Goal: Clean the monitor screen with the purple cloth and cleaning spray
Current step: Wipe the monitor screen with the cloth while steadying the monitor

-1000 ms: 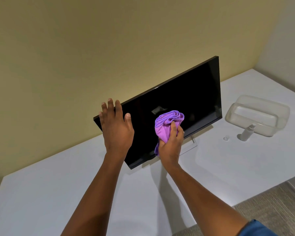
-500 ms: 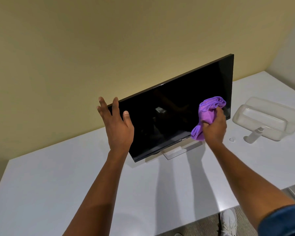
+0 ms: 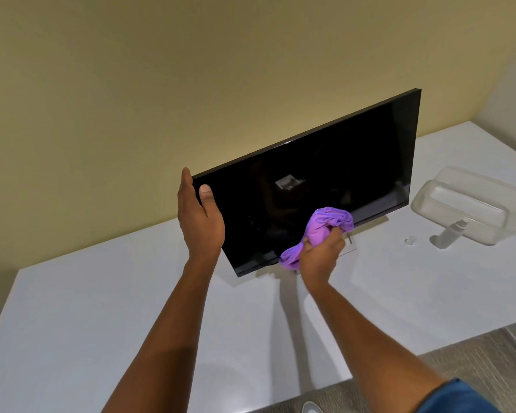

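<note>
A black monitor (image 3: 325,174) stands on the white table (image 3: 131,308), its screen dark and tilted back. My left hand (image 3: 198,219) grips the monitor's left edge, thumb on the front of the screen. My right hand (image 3: 319,257) is closed on the bunched purple cloth (image 3: 322,228) and presses it against the lower middle of the screen, near the bottom bezel. The small white spray bottle (image 3: 450,234) stands on the table to the right, uncapped, with its round cap (image 3: 410,241) lying beside it.
A clear plastic container (image 3: 474,204) sits at the right, just behind the spray bottle. A yellow wall rises right behind the monitor. The table's front edge runs along the lower right, with grey floor below it.
My right hand swept the cloth from the screen's middle to its right side, then back down-left to the lower middle. My left hand shifted from flat over the corner to gripping the left edge.
</note>
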Demonstrator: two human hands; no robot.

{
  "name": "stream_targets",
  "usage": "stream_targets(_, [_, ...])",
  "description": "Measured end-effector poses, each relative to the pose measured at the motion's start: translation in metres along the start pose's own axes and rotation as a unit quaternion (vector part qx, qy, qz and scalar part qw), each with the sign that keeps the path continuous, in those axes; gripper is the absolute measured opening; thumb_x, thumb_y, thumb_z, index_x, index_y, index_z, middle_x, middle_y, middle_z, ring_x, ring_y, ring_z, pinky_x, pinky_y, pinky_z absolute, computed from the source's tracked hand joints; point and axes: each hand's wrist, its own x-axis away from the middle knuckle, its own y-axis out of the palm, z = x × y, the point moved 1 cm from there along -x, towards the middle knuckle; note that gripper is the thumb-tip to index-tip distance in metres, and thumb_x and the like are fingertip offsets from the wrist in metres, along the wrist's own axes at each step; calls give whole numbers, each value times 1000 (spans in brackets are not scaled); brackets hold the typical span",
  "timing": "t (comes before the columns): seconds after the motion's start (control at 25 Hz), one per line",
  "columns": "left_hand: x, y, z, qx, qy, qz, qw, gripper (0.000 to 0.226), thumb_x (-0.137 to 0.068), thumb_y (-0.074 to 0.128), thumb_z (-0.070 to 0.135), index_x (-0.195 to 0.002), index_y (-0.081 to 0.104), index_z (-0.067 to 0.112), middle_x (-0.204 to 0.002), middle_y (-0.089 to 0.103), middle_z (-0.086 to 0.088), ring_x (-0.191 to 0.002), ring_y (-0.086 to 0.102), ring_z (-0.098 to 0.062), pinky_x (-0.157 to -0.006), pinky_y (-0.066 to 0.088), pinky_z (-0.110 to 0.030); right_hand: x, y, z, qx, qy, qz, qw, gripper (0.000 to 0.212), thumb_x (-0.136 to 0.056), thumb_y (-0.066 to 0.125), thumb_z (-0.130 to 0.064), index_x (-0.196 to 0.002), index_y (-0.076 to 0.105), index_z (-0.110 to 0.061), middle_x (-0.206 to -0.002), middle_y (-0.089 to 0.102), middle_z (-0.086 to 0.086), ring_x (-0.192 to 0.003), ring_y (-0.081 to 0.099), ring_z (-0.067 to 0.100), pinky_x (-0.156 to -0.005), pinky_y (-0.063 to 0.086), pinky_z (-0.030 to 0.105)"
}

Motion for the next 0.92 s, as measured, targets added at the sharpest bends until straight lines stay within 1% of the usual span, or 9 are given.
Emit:
stream_targets(0.12, [-3, -8, -7, 94, -24, -7, 995, 46, -108, 30, 25, -153, 33, 13, -157, 37, 2, -145, 31, -8, -117, 23, -17, 39, 24, -6, -33, 46, -26, 998, 71, -84, 74, -8, -143, 35, -2, -127, 47, 23, -115, 51, 42, -93, 44, 45])
stream_targets(0.28, [-9, -16, -18, 170, -49, -36, 984, 45, -108, 32, 26, -150, 39, 14, -153, 43, 1, -143, 37, -11, -121, 29, -39, 65, 42, -18, -77, 113, -34, 990, 67, -82, 78, -9, -136, 39, -2, -126, 49, 24, -113, 54, 43, -94, 48, 48])
stream_targets(0.4, [-11, -18, -24, 212, -65, -62, 973, 50, -105, 34, 35, -151, 36, 16, -155, 41, 1, -144, 35, -12, -121, 27, -45, 74, 48, -33, -102, 102, -28, 989, 68, -79, 81, -10, -135, 41, -1, -129, 50, 22, -116, 53, 41, -98, 49, 46])
stream_targets(0.52, [-14, -19, -26, 263, -91, -84, 957, 58, -99, 33, 44, -151, 36, 20, -156, 40, 2, -144, 35, -11, -122, 25, -44, 76, 52, -61, -138, 49, -30, 989, 69, -78, 83, -13, -134, 43, -2, -130, 49, 18, -119, 52, 35, -103, 47, 42])
stream_targets(0.6, [-16, -21, -24, 287, -112, -102, 946, 63, -96, 30, 51, -151, 36, 21, -157, 38, 2, -145, 35, -11, -123, 24, -42, 75, 51, -85, -155, -11, -28, 987, 72, -77, 83, -13, -135, 42, -5, -129, 47, 13, -116, 51, 22, -101, 45, 23])
stream_targets(0.68, [-17, -23, -21, 300, -128, -117, 938, 70, -93, 27, 58, -152, 34, 22, -158, 36, 0, -145, 34, -13, -123, 24, -39, 71, 46, -109, -148, -110, -32, 982, 71, -76, 84, -12, -134, 43, -12, -123, 44, 6, -104, 46, 3, -87, 37, 0])
stream_targets(0.72, [-18, -24, -19, 305, -132, -123, 935, 72, -92, 26, 60, -152, 34, 22, -158, 37, 0, -145, 34, -13, -122, 24, -37, 68, 44, -122, -133, -162, -38, 977, 70, -76, 83, -12, -133, 43, -16, -122, 43, 3, -101, 45, 0, -81, 38, -2])
stream_targets(0.84, [-17, -25, -17, 319, -137, -136, 928, 71, -94, 22, 60, -153, 31, 22, -153, 43, 3, -141, 41, -11, -118, 29, -31, 53, 37, -152, -27, -315, -47, 948, 65, -77, 75, -10, -133, 44, -22, -124, 41, 3, -103, 55, 16, -72, 51, 19])
stream_targets(0.92, [-15, -24, -17, 327, -136, -135, 925, 65, -99, 18, 57, -152, 33, 23, -145, 52, 10, -136, 46, -8, -116, 33, -32, 47, 38, -160, 73, -404, -49, 911, 65, -74, 71, -9, -132, 46, -25, -125, 42, 8, -103, 54, 23, -62, 53, 26])
